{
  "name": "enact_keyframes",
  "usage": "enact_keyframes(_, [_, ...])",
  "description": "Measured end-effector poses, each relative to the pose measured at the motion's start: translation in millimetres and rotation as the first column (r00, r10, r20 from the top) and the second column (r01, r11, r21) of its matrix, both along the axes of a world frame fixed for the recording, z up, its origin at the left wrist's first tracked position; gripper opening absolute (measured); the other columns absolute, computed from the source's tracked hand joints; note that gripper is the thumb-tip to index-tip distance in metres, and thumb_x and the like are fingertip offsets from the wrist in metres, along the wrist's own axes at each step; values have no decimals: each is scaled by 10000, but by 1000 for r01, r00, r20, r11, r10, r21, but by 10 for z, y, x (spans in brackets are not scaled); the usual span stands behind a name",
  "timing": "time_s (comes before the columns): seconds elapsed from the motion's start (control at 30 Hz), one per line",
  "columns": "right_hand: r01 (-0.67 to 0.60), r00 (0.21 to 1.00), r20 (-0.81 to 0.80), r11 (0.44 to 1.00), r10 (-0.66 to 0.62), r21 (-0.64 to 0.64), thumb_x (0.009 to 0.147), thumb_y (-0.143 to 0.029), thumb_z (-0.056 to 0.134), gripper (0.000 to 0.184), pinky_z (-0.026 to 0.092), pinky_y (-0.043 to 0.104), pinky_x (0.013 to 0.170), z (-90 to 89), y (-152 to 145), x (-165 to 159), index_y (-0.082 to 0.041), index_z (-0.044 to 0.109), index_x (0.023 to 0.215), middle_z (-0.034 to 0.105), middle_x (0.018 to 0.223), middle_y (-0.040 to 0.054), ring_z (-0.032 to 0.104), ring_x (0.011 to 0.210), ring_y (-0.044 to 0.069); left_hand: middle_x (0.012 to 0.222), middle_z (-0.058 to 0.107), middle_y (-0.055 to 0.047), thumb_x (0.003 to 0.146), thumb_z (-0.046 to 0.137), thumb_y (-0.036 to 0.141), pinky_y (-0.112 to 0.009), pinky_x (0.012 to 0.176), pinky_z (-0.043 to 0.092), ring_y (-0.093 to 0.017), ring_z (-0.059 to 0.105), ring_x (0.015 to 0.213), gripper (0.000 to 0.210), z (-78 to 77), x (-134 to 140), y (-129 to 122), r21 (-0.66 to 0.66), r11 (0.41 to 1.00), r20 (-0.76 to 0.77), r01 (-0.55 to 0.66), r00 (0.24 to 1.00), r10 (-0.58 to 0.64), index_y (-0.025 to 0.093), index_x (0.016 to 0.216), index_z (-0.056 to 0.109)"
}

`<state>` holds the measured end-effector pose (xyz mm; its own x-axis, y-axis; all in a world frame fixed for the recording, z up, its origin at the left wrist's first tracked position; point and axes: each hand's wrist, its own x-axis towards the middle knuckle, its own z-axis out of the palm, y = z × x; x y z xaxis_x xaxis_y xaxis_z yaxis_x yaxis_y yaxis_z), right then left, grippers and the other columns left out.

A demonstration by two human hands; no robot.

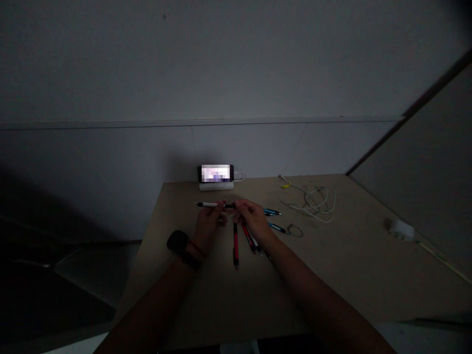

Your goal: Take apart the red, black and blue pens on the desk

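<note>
My left hand (211, 220) is closed on a white and black pen (207, 204), held level above the table. Fingers of my right hand (252, 216) pinch the black end of the same pen. A red pen (236, 248) with black parts lies just below the hands, pointing toward me. Beside it, partly under my right hand, are another red pen (249, 241) and a white one. Blue pens (272, 212) lie right of my right hand, their other ends hidden behind it. Near the tip of one is a thin ring (295, 230).
A phone (216, 173) with a lit screen rests on a white stand (216, 186) against the wall. Coiled white cable (319, 201) lies at the table's back right. On the right side is a white plug block (401, 229) with a cord. The table's left edge borders a dark area.
</note>
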<state>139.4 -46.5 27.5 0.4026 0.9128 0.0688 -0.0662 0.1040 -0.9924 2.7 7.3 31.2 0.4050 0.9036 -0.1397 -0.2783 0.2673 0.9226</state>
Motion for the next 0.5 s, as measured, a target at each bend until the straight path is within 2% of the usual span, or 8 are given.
enact_keyframes(0.1, [-1, 1000, 25, 1000, 1, -3, 756, -608, 716, 416, 445, 252, 415, -10, 0, 7, -195, 670, 753, 669, 597, 16, 585, 461, 142, 814, 715, -65, 713, 789, 552, -208, 509, 442, -91, 589, 559, 527, -6, 3, -3, -7, 1000, 1, 3, 1000, -3, 130, 1025, 744])
enact_keyframes(0.17, [27, 999, 25, 1000, -27, 16, 699, -561, 783, 397, 464, 251, 432, -16, 4, 7, -197, 681, 819, 705, 682, 19, 607, 496, 141, 833, 723, -72, 716, 786, 552, -205, 501, 439, -86, 585, 550, 523, -13, 4, -2, -3, 1000, 3, 5, 1000, -5, 133, 1026, 745])
enact_keyframes(0.27, [34, 999, -12, 999, -33, 27, 653, -540, 820, 466, 488, 252, 450, -13, 5, -3, -216, 688, 960, 740, 815, 28, 655, 563, 156, 842, 731, -74, 719, 787, 545, -199, 496, 433, -81, 583, 550, 513, -27, 1, 8, 1, 1000, 8, 10, 1000, -10, 136, 1026, 749])
enact_keyframes(0.33, [-11, 999, -32, 1000, 11, 6, 704, -596, 762, 458, 479, 255, 437, -10, 1, -12, -214, 697, 948, 740, 788, 36, 655, 548, 162, 838, 734, -79, 717, 790, 542, -199, 500, 435, -84, 588, 558, 510, -41, -1, 18, -1, 1000, 0, 26, 1000, -26, 130, 1015, 753])
enact_keyframes(0.4, [-46, 999, -29, 999, 45, -20, 756, -648, 691, 455, 451, 255, 410, -11, -4, -18, -204, 699, 853, 722, 702, 38, 621, 486, 154, 819, 736, -83, 715, 789, 547, -201, 499, 434, -88, 589, 555, 512, -59, 2, 28, -3, 999, -12, 43, 999, -43, 124, 1003, 755])
enact_keyframes(0.5, [-51, 999, 4, 998, 51, -30, 750, -633, 710, 437, 436, 249, 400, -25, -5, -16, -198, 672, 775, 693, 629, 22, 583, 444, 139, 786, 727, -73, 708, 793, 550, -202, 496, 435, -93, 592, 549, 515, -82, 11, 36, -13, 999, -13, 51, 999, -51, 126, 999, 756])
